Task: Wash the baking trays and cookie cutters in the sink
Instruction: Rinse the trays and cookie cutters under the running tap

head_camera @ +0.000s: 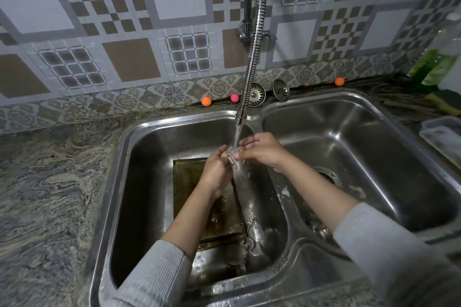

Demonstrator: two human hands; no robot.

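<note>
Cookie cutter pinched between left hand and right hand under water; no legible writing.

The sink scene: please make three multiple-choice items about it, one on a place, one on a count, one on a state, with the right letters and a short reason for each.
1. Where does the baking tray lie?
A. left basin
B. right basin
C. counter

2. How many small balls stand by the wall?
A. one
B. three
C. five

3. What is the state of the tap?
A. off
B. dripping
C. running

Answers:
1 A, the tray rests on the bottom of the left basin.
2 B, two orange balls and one pink ball.
3 C, a full stream falls on the cookie cutter held by the left hand and right hand.
</note>
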